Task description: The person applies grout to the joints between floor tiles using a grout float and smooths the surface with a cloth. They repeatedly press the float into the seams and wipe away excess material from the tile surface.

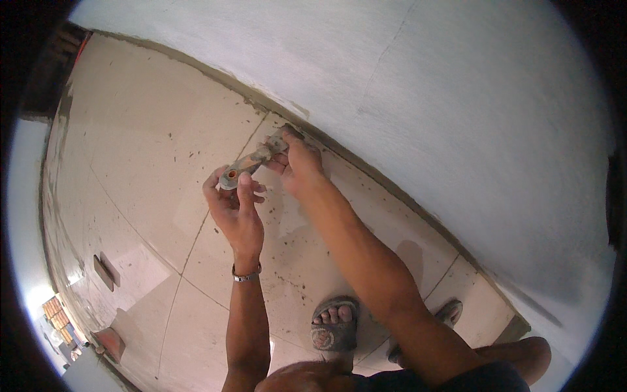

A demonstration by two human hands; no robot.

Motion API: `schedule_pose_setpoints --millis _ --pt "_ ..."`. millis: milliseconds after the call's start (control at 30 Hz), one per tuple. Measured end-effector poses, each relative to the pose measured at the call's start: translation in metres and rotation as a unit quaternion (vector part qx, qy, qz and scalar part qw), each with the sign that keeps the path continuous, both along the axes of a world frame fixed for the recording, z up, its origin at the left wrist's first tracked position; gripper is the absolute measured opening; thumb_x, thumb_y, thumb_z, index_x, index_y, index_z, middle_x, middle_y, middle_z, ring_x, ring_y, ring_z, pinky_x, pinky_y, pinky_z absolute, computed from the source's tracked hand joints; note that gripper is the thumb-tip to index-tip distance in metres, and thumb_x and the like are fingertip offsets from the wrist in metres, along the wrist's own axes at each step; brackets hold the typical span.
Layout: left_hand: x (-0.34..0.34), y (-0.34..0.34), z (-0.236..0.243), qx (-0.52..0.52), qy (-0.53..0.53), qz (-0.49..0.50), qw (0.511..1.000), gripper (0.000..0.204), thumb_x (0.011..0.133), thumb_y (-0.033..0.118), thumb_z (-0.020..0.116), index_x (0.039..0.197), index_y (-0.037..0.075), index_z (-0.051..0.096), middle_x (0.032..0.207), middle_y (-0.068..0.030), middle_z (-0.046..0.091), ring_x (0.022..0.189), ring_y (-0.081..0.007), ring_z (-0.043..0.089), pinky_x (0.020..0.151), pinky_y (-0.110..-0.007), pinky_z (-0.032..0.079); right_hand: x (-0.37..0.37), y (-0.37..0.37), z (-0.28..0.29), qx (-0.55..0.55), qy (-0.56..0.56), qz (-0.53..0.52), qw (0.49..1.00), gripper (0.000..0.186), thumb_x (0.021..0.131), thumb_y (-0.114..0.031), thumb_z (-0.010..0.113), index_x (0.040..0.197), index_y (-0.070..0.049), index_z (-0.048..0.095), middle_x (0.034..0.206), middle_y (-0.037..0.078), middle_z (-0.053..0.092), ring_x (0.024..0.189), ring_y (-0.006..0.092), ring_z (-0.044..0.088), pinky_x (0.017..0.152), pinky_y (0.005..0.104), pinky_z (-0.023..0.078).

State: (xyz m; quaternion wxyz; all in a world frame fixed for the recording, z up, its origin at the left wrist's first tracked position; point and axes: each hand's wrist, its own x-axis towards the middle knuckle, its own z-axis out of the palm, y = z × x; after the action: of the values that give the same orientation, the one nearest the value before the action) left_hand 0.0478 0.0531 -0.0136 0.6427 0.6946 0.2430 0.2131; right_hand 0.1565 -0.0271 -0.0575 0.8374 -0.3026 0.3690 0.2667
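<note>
Between my two hands is a short, dusty grey bar that looks like a small spirit level, with an orange round window near its left end. My left hand grips that end between thumb and fingers; a metal-banded bracelet or watch circles this wrist. The other end is in my right hand, its fingers closed around it close to the foot of the wall. A small dark patch shows at the right fingertips, too unclear to name. The bar slants over the tiled floor, apart from the wall.
A pale wall rises ahead and to the right, with a rough mortar strip along its base. Crumbs dot the tiles. A flat brown piece and a reddish object are at the left. My sandalled foot stands below my hands.
</note>
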Motion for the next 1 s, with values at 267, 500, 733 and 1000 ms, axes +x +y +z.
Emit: schedule_pose_setpoints --millis 267,500,733,1000 --pt "-0.002 -0.008 0.004 0.033 0.023 0.017 0.999 0.033 0.099 0.020 0.068 0.119 -0.001 0.052 0.096 -0.0108 0.068 0.079 -0.0155 0.070 0.061 -0.027 0.056 -0.005 -0.006 0.002 -0.019 -0.004 0.019 1.000 0.028 0.103 -0.020 0.058 0.124 -0.002 0.055 0.107 0.013 0.068 0.089 0.0257 0.071 0.077 0.0417 0.066" --pt "-0.004 -0.015 0.008 0.018 0.011 0.012 1.000 0.033 0.098 0.020 0.071 0.113 -0.001 0.052 0.096 -0.0112 0.068 0.076 -0.0150 0.069 0.058 -0.026 0.055 -0.002 -0.011 -0.005 -0.036 -0.007 0.036 0.999 0.030 0.102 -0.019 0.058 0.126 -0.002 0.055 0.110 0.014 0.067 0.090 0.0256 0.071 0.076 0.0396 0.066" --pt "-0.006 -0.022 0.013 0.029 0.029 0.003 0.999 0.031 0.097 0.019 0.072 0.109 0.001 0.051 0.094 -0.0122 0.070 0.074 -0.0154 0.070 0.058 -0.026 0.056 -0.007 -0.018 0.003 -0.071 -0.028 0.034 0.997 0.030 0.100 -0.018 0.061 0.126 -0.003 0.056 0.111 0.014 0.067 0.092 0.0262 0.071 0.074 0.0386 0.065" --pt "-0.009 -0.037 0.017 0.038 0.058 0.003 0.998 0.033 0.094 0.014 0.075 0.109 0.000 0.049 0.091 -0.0126 0.070 0.074 -0.0151 0.071 0.057 -0.025 0.055 -0.008 -0.025 -0.005 -0.070 -0.031 0.015 0.997 0.033 0.096 -0.014 0.065 0.126 -0.005 0.056 0.112 0.013 0.066 0.087 0.0265 0.072 0.064 0.0376 0.066"
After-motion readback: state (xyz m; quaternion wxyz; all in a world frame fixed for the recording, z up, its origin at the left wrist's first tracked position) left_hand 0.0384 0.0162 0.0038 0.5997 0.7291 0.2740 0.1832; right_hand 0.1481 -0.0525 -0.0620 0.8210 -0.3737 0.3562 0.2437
